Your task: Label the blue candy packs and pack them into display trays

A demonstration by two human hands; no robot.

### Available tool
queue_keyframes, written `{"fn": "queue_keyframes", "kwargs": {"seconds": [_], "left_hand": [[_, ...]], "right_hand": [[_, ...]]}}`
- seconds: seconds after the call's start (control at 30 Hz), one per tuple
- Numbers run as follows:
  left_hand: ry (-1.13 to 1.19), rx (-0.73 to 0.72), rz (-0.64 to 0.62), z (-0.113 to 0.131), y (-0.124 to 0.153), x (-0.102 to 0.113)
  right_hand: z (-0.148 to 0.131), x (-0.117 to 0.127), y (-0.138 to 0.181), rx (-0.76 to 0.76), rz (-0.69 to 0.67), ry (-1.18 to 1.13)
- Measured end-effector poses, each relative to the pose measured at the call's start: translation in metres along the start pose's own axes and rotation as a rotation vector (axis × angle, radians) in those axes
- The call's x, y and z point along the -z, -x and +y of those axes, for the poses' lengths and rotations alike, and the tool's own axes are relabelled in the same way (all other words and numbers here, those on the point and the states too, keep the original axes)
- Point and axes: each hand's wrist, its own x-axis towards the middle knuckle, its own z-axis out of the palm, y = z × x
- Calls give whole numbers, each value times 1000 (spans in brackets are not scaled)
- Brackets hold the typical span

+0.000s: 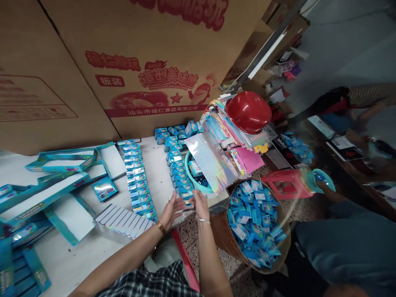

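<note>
Step in hand, prob.: both hands are working at the near end of a row of small blue boxes (179,167), squaring or gathering the end ones. Next move is likely calling for even pressure from both sides, w/o knocking the line askew.

L hand (169,211) is facing inward, fingers half-spread & slightly bent; R hand (200,205) is mirroring it, a bit more curled. A medium gap is showing btwn them, w/ the row's end boxes sitting just beyond. Neither is clearly gripping anything; can't tell if fingertips are touching those boxes.

The row is running away along the white table (157,163), nr its R edge, w/ a teal basin (198,186) sitting just beside it, partly under a shiny sheet (213,163). A 2nd row (136,177) is lying to the L, approx. parallel.
</note>
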Motion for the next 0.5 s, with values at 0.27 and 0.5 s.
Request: {"fn": "queue_keyframes", "kwargs": {"seconds": [0.27,0.5], "left_hand": [[-296,-268,26,4,5,0],[-281,-254,12,4,1,0]], "right_hand": [[-13,-9,-9,-61,-47,33],[-18,-6,-14,-72,-66,38]]}}
